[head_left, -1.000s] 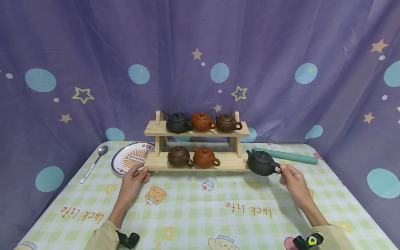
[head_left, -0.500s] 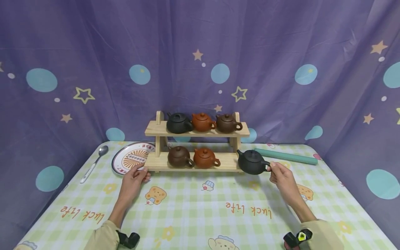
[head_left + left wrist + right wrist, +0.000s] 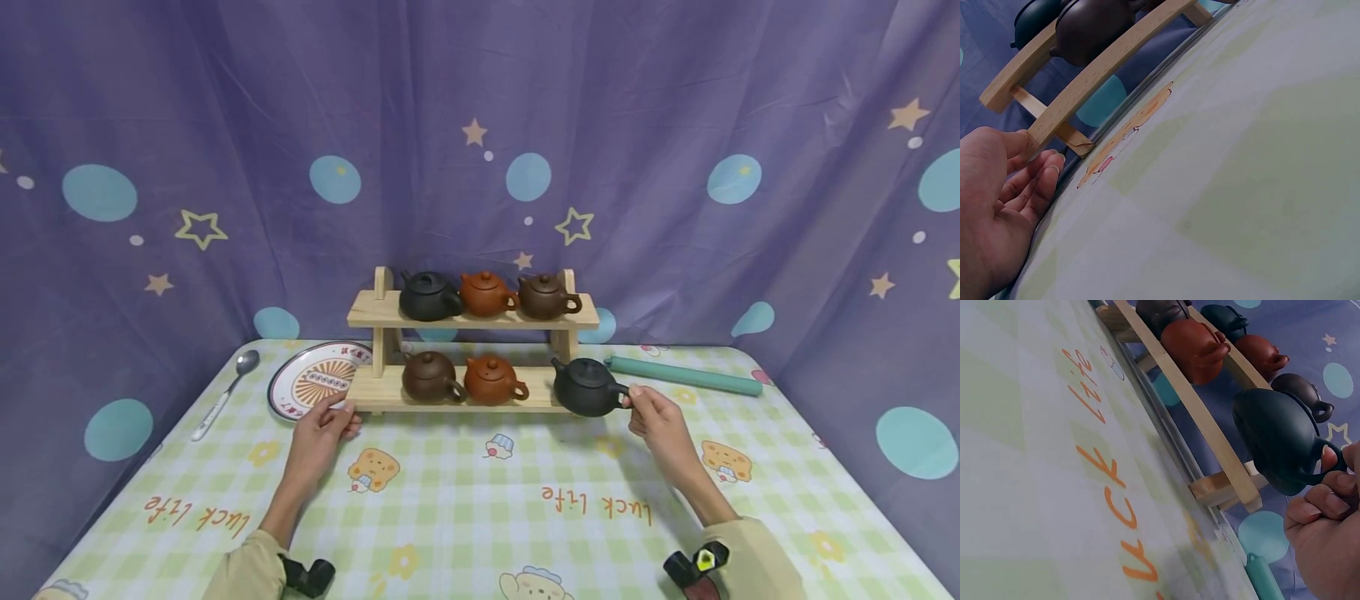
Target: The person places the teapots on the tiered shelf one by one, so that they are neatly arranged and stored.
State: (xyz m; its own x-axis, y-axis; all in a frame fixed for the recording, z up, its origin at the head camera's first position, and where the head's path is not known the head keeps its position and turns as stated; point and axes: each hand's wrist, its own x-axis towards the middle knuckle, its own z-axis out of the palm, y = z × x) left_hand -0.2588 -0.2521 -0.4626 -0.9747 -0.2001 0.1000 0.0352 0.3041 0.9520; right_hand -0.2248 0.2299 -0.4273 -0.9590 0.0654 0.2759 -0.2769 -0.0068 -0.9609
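Observation:
My right hand (image 3: 660,425) pinches the handle of a black teapot (image 3: 587,389), its spout pointing left. In the right wrist view the teapot (image 3: 1275,437) is held up near the right end of the lower board. A two-tier wooden rack (image 3: 540,392) stands at the back of the table. My left hand (image 3: 997,194) grips the left end of its lower board, thumb on top and fingers curled beneath. On that board sit a dark brown teapot (image 3: 429,376) and an orange-brown teapot (image 3: 491,381).
The upper board bears a black teapot (image 3: 427,297), an orange-brown teapot (image 3: 483,294) and a dark brown teapot (image 3: 545,297). A patterned plate (image 3: 288,379) and a spoon (image 3: 225,398) lie at left. A green rolled-up thing (image 3: 690,376) lies at back right.
My right hand has carried the black teapot leftward, from beyond the rack's right end to the right part of the lower board. The left hand stays on the rack.

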